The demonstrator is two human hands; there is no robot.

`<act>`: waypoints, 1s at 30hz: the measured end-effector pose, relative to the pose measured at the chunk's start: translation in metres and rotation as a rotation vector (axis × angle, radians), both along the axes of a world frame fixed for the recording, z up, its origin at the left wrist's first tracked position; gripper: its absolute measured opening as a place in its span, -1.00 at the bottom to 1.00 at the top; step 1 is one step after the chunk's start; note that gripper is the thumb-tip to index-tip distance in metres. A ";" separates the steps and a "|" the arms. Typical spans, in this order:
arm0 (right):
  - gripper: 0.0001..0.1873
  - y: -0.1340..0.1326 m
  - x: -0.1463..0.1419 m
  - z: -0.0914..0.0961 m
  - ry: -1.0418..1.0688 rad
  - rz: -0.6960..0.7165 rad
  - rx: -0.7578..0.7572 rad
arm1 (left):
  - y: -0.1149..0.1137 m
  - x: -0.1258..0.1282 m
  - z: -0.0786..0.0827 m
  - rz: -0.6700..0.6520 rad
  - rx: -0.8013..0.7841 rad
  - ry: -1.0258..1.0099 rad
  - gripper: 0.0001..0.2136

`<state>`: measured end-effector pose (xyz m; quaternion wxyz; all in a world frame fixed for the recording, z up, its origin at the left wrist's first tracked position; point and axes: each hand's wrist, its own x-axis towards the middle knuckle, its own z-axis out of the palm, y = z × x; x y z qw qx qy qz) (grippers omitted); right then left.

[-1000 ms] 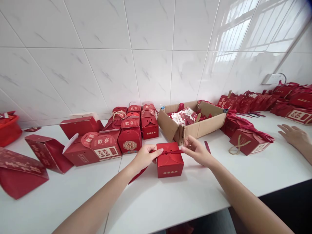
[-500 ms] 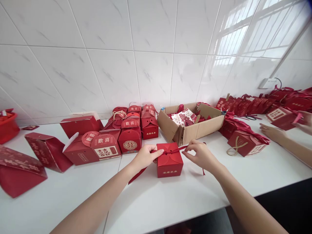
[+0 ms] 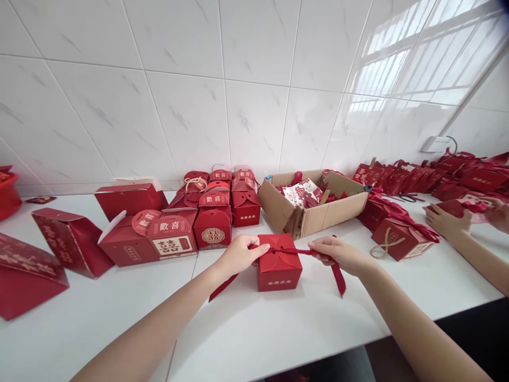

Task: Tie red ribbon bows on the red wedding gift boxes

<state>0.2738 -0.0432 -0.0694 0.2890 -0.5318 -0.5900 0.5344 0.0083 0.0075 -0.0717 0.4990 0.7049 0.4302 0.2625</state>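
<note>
A small red gift box [image 3: 279,277] with gold lettering on its front sits upright on the white table before me. A dark red ribbon [image 3: 294,251] runs across its folded top, crossing near the middle. My left hand [image 3: 241,255] is closed on the ribbon at the box's left top edge, thumb resting on the lid, and a ribbon tail hangs below it. My right hand [image 3: 334,253] pinches the other side of the ribbon right of the box, holding it taut. That ribbon's loose end droops beneath my fingers.
Several red boxes [image 3: 214,223] stand behind and to the left. An open cardboard box [image 3: 334,213] of red and white pieces is at the back. To the right, a ribboned box [image 3: 403,239] lies near a co-worker's hands [image 3: 449,223]. A red basin [image 3: 8,196] is far left.
My right hand has moved right, now gripping the ribbon with more fingers and drawing it out from the box. My left hand stays at the box. The co-worker's hands have shifted around another box.
</note>
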 end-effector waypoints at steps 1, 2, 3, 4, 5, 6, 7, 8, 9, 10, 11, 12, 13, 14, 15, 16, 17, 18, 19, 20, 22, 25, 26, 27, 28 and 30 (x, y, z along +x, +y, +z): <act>-0.54 0.000 0.001 -0.002 0.124 -0.012 0.022 | 0.000 0.000 0.000 0.000 0.005 -0.001 -0.54; -0.59 0.000 0.001 -0.003 0.227 -0.027 0.056 | 0.000 0.000 0.000 0.001 0.008 -0.001 -0.55; -0.64 0.000 0.001 -0.004 0.304 -0.040 0.098 | -0.001 0.001 0.001 0.001 0.008 0.001 -0.56; -0.69 0.001 -0.001 -0.003 0.358 -0.045 0.143 | -0.002 0.001 0.002 0.001 0.002 0.003 -0.57; -0.74 0.002 -0.004 -0.002 0.392 -0.037 0.183 | -0.003 0.002 0.003 0.001 -0.007 0.004 -0.59; -0.79 0.003 -0.008 0.000 0.408 -0.021 0.213 | -0.004 0.003 0.005 0.001 -0.017 0.004 -0.60; -0.82 0.005 -0.013 0.002 0.410 0.003 0.232 | -0.005 0.003 0.007 0.003 -0.024 0.005 -0.61; -0.83 0.008 -0.019 0.005 0.405 0.027 0.241 | -0.007 0.004 0.009 0.007 -0.027 0.005 -0.61; -0.82 0.010 -0.025 0.008 0.399 0.048 0.243 | -0.008 0.004 0.010 0.012 -0.028 0.007 -0.60; -0.79 0.012 -0.031 0.010 0.397 0.064 0.240 | -0.008 0.004 0.011 0.016 -0.029 0.007 -0.60; -0.77 0.014 -0.036 0.012 0.399 0.072 0.233 | -0.009 0.004 0.011 0.015 -0.032 0.007 -0.60; -0.75 0.015 -0.040 0.014 0.407 0.074 0.222 | -0.009 0.004 0.011 0.012 -0.037 0.006 -0.60; -0.75 0.015 -0.042 0.016 0.414 0.070 0.211 | -0.008 0.003 0.011 0.008 -0.041 0.005 -0.60; -0.75 0.014 -0.042 0.019 0.407 0.057 0.207 | -0.007 0.003 0.010 0.005 -0.043 0.004 -0.60; -0.74 0.012 -0.040 0.021 0.374 0.031 0.214 | -0.007 0.003 0.009 0.004 -0.042 0.005 -0.60; -0.73 0.009 -0.036 0.024 0.313 -0.005 0.234 | -0.006 0.002 0.008 0.005 -0.039 0.008 -0.59; -0.71 0.005 -0.031 0.028 0.231 -0.050 0.266 | -0.005 0.002 0.007 0.008 -0.033 0.012 -0.59; -0.68 0.000 -0.024 0.031 0.135 -0.093 0.301 | -0.005 0.002 0.007 0.010 -0.029 0.016 -0.58; -0.65 -0.006 -0.016 0.035 0.043 -0.117 0.329 | -0.005 0.002 0.007 0.011 -0.027 0.021 -0.58; -0.64 -0.012 -0.009 0.038 -0.034 -0.104 0.336 | -0.005 0.002 0.007 0.011 -0.027 0.026 -0.58; -0.64 -0.023 0.004 0.044 -0.136 0.049 0.291 | -0.007 0.002 0.008 0.013 -0.028 0.040 -0.58; -0.66 -0.034 0.011 0.045 -0.292 0.423 0.212 | -0.008 0.002 0.011 0.013 0.052 0.085 -0.56; -0.68 -0.035 0.011 0.043 -0.364 0.505 0.203 | -0.007 0.001 0.013 0.006 0.089 0.103 -0.55; -0.70 -0.035 0.010 0.039 -0.444 0.538 0.203 | -0.005 0.000 0.015 -0.005 0.118 0.119 -0.54; -0.71 -0.034 0.008 0.035 -0.527 0.515 0.210 | -0.003 -0.003 0.017 -0.016 0.119 0.134 -0.55; -0.67 -0.028 0.005 0.024 -0.669 0.330 0.246 | 0.002 -0.012 0.023 -0.027 0.055 0.166 -0.58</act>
